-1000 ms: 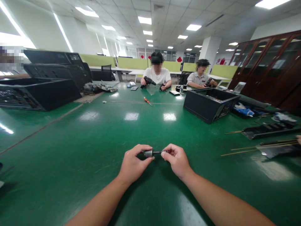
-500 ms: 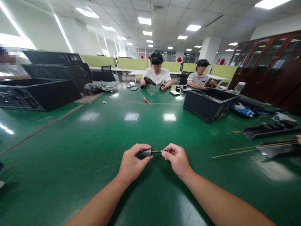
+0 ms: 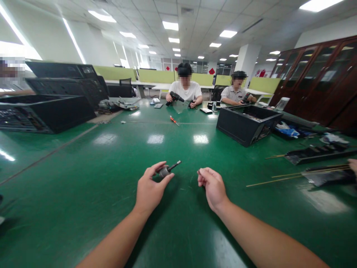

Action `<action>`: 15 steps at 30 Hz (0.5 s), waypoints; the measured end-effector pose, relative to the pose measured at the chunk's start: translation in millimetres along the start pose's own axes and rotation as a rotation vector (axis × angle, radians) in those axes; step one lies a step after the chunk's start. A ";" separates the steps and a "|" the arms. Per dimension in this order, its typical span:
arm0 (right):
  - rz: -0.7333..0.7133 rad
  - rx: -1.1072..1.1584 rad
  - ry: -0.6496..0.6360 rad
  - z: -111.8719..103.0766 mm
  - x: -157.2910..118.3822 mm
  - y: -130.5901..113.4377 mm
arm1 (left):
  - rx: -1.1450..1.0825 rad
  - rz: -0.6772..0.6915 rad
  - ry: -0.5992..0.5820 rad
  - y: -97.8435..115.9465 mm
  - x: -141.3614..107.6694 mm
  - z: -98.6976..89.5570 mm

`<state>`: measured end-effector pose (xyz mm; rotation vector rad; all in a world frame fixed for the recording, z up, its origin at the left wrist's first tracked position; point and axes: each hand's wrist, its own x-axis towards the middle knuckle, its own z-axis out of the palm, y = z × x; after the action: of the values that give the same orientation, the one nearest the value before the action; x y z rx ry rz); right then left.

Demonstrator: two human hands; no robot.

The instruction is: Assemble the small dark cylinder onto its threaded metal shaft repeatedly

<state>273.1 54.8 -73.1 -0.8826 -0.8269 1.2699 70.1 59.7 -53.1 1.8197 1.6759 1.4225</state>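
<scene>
My left hand (image 3: 150, 186) is closed round a grey metal cylinder with a thin dark shaft (image 3: 167, 170), held between thumb and fingers a little above the green table (image 3: 178, 219). The shaft tilts up to the right, its tip free. What exact part this is I cannot make out. To the right, apart from it, my right hand (image 3: 212, 185) has thumb and fingertips pinched together. Something small and dark may show at those fingertips, but it is too small to name.
An orange screwdriver (image 3: 173, 120) lies farther off. Black computer cases stand at right (image 3: 247, 126) and left (image 3: 67, 111). Opposite, one person (image 3: 185, 89) holds a power drill (image 3: 175, 97); another person (image 3: 237, 91) sits beside. Thin brass-coloured rods (image 3: 275, 181) reach in from the right.
My right hand has come off the shaft's end and moved slightly right. My left hand has shifted left and tilted the metal part, so its shaft now points upward.
</scene>
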 end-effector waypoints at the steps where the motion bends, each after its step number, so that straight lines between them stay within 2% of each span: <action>1: 0.008 0.016 -0.007 0.1 0.6 0.8 | -0.041 -0.036 -0.001 -1.2 0.9 1.2; 5: 0.048 0.065 -0.006 1.5 1.4 3.6 | -0.272 -0.164 -0.007 -1.5 2.4 5.8; 8: 0.052 0.061 -0.014 2.6 1.9 4.6 | -0.355 -0.205 0.028 6.4 2.2 -5.5; 11: 0.053 0.052 -0.025 3.2 3.1 4.9 | -0.215 -0.168 0.000 12.6 -1.2 -42.3; 13: 0.050 0.050 -0.036 3.5 3.8 5.0 | -0.008 -0.106 -0.046 8.7 -8.6 -79.8; 15: 0.044 0.048 -0.056 3.7 3.9 4.8 | 0.285 -0.049 -0.025 -3.1 -22.4 -121.3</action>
<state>268.2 59.4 -75.7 -0.8341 -0.8211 1.3533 -23.9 -6.6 -8.4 1.9145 1.9802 1.1856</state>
